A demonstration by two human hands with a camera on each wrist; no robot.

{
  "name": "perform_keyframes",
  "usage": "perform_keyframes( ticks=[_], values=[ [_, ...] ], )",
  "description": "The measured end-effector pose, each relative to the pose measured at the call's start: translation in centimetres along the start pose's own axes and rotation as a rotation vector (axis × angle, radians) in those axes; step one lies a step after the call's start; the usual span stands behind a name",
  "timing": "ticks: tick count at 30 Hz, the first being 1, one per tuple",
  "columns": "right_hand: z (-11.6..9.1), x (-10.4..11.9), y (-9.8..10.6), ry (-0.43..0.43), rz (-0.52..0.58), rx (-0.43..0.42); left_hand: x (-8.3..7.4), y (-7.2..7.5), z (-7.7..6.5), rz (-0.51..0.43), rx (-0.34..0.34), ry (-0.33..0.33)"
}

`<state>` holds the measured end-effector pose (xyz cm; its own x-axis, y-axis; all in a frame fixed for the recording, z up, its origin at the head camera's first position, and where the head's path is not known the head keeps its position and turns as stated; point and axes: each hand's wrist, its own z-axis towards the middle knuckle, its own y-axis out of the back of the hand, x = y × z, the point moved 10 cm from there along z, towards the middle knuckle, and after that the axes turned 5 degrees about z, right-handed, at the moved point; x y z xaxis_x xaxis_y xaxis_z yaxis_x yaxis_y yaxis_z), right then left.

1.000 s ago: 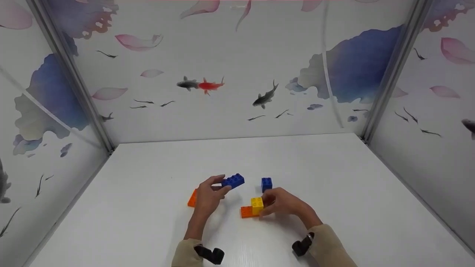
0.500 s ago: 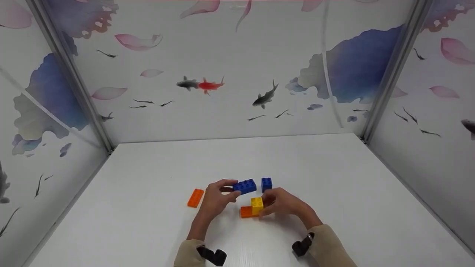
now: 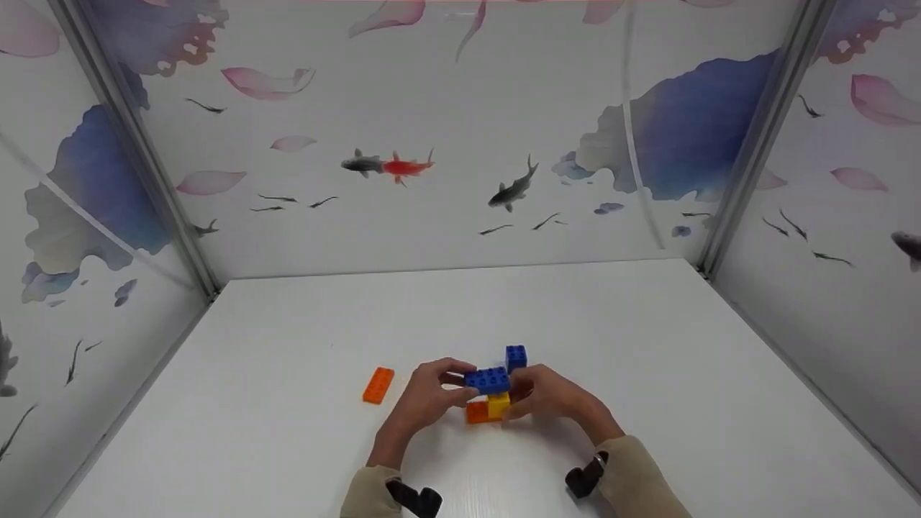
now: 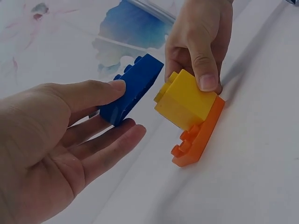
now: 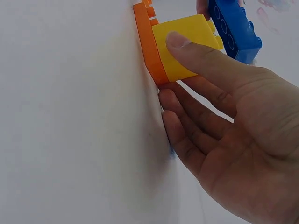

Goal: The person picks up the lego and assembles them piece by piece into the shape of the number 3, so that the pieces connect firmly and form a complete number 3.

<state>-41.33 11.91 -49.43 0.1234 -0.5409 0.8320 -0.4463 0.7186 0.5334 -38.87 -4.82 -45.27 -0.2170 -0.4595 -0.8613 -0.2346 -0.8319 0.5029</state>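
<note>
My left hand (image 3: pixel 429 396) pinches a long blue building brick (image 3: pixel 487 380) between thumb and fingers, studs upward. It hovers just above a yellow square brick (image 4: pixel 185 101), a small gap between them in the left wrist view. The yellow brick sits on one end of a flat orange brick (image 4: pixel 198 140), whose other studs stay bare. My right hand (image 3: pixel 550 392) grips the yellow brick, its thumb on the near side in the right wrist view. The orange brick lies on the white table under it.
A small blue square brick (image 3: pixel 516 357) stands just behind my right hand. Another flat orange brick (image 3: pixel 378 385) lies on the table (image 3: pixel 288 446) left of my left hand. Printed panels (image 3: pixel 460 237) wall the table at the back and both sides.
My left hand has moved right and toward me with the long blue brick, from left of the yellow brick to over it. My right hand has stayed on the yellow brick.
</note>
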Motion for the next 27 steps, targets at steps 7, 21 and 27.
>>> perform_keyframes(
  ticks=[7, 21, 27],
  values=[
    [0.0, 0.0, 0.0, 0.018, -0.032, -0.013, 0.5, -0.7, 0.1, -0.011, 0.061, 0.016],
    [-0.1, 0.3, 0.1, 0.044, -0.032, -0.017, 1.1, -1.4, 0.3, -0.126, 0.111, 0.048],
    [0.0, 0.2, 0.0, 0.044, -0.032, -0.015, 1.1, -1.3, 0.2, -0.119, 0.049, 0.039]
  ],
)
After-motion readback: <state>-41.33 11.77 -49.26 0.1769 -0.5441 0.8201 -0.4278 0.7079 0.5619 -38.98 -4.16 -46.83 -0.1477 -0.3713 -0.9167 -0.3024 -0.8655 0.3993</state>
